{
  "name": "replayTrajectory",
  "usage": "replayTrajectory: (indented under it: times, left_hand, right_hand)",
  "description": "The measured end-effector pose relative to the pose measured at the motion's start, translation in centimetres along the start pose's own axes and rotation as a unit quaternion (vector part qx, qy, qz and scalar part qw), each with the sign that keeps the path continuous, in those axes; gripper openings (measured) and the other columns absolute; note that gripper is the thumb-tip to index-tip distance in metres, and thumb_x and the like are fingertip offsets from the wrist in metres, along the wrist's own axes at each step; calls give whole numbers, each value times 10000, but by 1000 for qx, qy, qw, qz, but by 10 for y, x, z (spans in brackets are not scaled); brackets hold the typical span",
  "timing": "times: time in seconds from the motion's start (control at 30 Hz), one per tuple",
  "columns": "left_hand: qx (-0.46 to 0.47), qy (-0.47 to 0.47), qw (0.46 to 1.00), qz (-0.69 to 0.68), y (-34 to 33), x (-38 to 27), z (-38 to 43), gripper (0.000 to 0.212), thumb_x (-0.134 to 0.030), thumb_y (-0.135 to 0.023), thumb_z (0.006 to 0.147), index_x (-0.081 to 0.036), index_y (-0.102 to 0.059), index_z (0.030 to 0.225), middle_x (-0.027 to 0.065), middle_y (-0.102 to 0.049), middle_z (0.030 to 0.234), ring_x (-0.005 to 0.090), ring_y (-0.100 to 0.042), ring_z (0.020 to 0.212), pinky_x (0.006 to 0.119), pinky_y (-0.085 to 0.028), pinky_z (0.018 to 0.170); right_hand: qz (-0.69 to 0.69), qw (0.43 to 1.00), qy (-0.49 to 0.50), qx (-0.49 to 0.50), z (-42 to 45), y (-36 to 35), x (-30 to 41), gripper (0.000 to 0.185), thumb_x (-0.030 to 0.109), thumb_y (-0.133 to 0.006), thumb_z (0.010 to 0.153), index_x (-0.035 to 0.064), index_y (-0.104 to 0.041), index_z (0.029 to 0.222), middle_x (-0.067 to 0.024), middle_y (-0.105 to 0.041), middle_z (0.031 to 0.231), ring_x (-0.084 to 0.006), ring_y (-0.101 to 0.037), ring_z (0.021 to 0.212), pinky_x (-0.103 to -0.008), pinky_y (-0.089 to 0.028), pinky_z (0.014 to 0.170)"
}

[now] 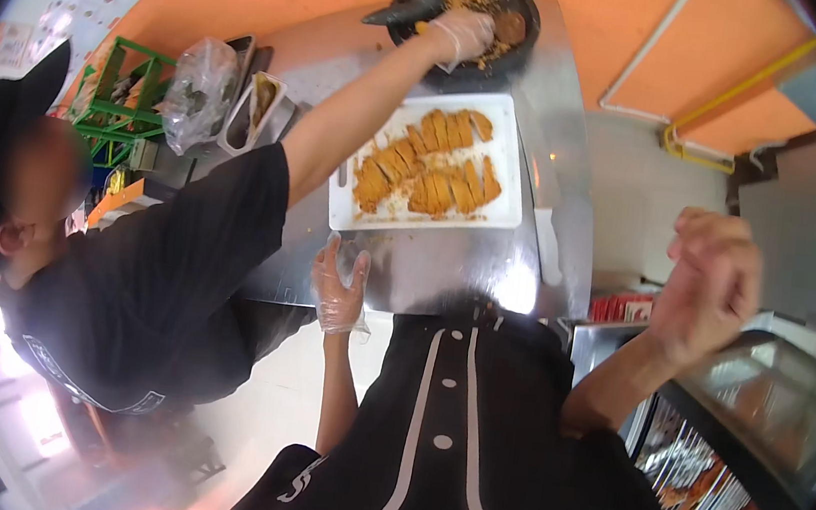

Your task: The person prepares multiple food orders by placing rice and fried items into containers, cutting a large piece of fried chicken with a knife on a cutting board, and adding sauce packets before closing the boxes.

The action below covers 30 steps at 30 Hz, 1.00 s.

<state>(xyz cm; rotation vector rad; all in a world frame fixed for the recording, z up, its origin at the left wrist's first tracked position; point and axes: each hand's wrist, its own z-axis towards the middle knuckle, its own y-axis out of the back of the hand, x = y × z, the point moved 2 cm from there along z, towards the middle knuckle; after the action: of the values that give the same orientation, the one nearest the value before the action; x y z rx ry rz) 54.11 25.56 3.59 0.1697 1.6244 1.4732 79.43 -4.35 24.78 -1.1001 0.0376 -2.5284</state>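
My left hand, in a clear plastic glove, is held palm up with fingers apart at the steel table's near edge. It holds nothing. Just beyond it, a white tray bears sliced breaded cutlets and crumbs. My right hand is ungloved and raised to the right of the table, its fingers curled and blurred; whether anything is in it cannot be told. A knife with a white handle lies right of the tray. A co-worker's gloved hand reaches into a black bowl containing brown crumbly food.
A co-worker in a black cap and shirt leans in from the left, one arm across the table. Metal containers and a plastic bag stand at the back left. A glass-topped display case with food on racks is at the lower right.
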Motion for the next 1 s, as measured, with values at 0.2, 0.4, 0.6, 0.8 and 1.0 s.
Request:
replayTrajectory:
  times: [0.2, 0.4, 0.6, 0.8, 1.0]
  left_hand:
    - [-1, -28, 1000, -13, -4, 1, 15, 598, -348, -675, 866, -19, -470, 1321, 268, -514, 1232, 417, -470, 1174, 491, -383, 990]
    - [26, 27, 999, -16, 3, -5, 19, 617, -385, -649, 870, -41, -456, 1344, 266, -479, 1276, 413, -440, 1207, 497, -364, 1015]
    - [-29, -51, 998, -4, -1, 9, 15, 591, -392, -638, 870, -15, -478, 1297, 257, -512, 1217, 425, -468, 1145, 485, -391, 983]
    - [-41, 48, 998, -11, 28, 4, 0, 584, -402, -647, 864, -72, -470, 1312, 256, -480, 1220, 409, -477, 1142, 482, -428, 948]
    - [-96, 150, 984, -8, 34, 38, -55, 568, -411, -652, 856, -47, -511, 1268, 262, -516, 1190, 408, -517, 1069, 479, -425, 932]
  right_hand:
    - [-264, 916, -253, -167, -100, 61, -96, 150, 116, -563, 936, -30, -590, 916, -127, -593, 984, -179, -561, 764, -276, -445, 721]
    - [-371, 844, -386, 35, -206, 161, -158, 589, 84, -626, 887, 47, -325, 1392, -123, -344, 1421, -244, -499, 1161, -349, -470, 856]
    - [-436, 852, -269, 111, -187, 108, -135, 829, 126, -672, 838, 98, -172, 1498, -173, -285, 1471, -318, -343, 1325, -456, -404, 985]
    - [-476, 800, -362, 55, -222, 130, -175, 347, 224, -541, 966, -53, -566, 1172, -201, -621, 1089, -308, -606, 1039, -381, -494, 876]
    - [-481, 805, -341, 68, -222, 139, -207, 282, 179, -530, 948, -52, -591, 1098, -204, -645, 1028, -312, -636, 942, -383, -497, 842]
